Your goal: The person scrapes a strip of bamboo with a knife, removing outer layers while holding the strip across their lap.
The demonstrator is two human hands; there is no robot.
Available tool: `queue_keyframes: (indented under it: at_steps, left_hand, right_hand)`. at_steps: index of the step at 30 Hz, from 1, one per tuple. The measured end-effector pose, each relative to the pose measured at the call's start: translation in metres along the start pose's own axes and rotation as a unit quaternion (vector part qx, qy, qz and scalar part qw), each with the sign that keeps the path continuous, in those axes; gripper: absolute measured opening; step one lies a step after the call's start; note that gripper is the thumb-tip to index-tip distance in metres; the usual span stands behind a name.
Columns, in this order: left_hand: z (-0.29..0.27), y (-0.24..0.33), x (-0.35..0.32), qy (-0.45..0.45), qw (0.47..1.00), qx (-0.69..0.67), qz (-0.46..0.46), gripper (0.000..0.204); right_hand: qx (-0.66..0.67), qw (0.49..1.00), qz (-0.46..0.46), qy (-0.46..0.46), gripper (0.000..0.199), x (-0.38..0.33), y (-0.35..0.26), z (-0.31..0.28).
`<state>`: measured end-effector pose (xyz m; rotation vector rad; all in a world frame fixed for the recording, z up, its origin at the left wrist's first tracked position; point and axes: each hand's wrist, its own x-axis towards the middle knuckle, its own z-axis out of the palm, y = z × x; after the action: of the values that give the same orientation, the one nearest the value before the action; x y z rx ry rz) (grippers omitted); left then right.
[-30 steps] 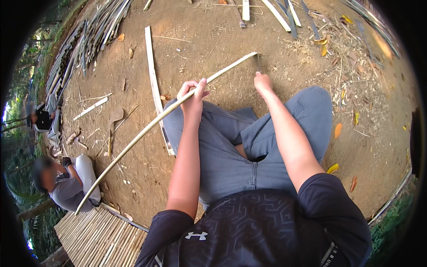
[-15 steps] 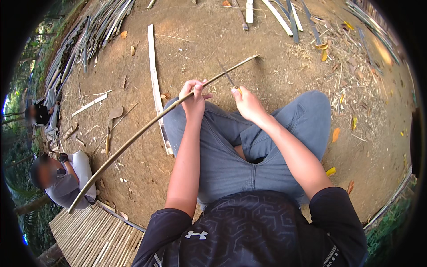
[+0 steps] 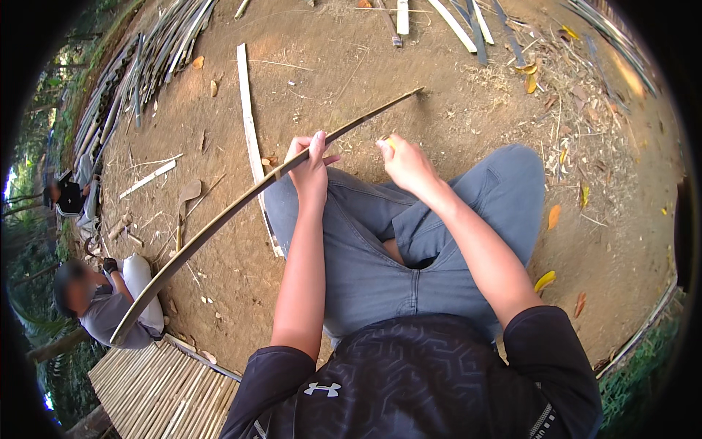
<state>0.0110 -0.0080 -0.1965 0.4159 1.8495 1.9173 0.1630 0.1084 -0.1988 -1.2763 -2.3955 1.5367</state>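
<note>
Over the grey trousers (image 3: 475, 208) on our crossed legs, our left hand (image 3: 311, 170) grips a long, curved, brown-and-pale bamboo-like strip (image 3: 227, 218) between thumb and fingers, slanting across our left knee. Our right hand (image 3: 411, 167) is closed round a yellow-handled tool (image 3: 393, 143), just apart from the strip; its blade we cannot make out. We would do well to hold the strip steady, thumb clear of the tool's path, and use light, even strokes away from ourselves. Beside the left knee lies a flat, pale wooden slat (image 3: 248, 110). The strip's tail overlaps a grey-shirted co-worker (image 3: 101, 316) in our view, so swinging it should call for care. Farther off lies a heap of thin, dark poles (image 3: 124, 88).
</note>
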Motion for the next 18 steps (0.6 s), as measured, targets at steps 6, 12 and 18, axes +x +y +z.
queue_keyframes:
  at_steps: [6,12,18]
  left_hand:
    - [-0.004,-0.004,0.004,-0.018,1.0,0.026,0.001,0.028]
    - [-0.001,-0.007,0.003,-0.039,0.999,0.002,0.014,0.025]
    - [-0.004,-0.006,0.001,-0.024,0.999,0.003,0.029,0.025]
  right_hand:
    - [-0.002,0.999,-0.026,-0.027,0.044,0.002,-0.004,-0.006]
    - [-0.043,0.998,0.02,0.031,0.042,0.019,0.018,-0.009]
    - [-0.045,0.999,-0.021,-0.019,0.043,-0.002,-0.012,-0.004]
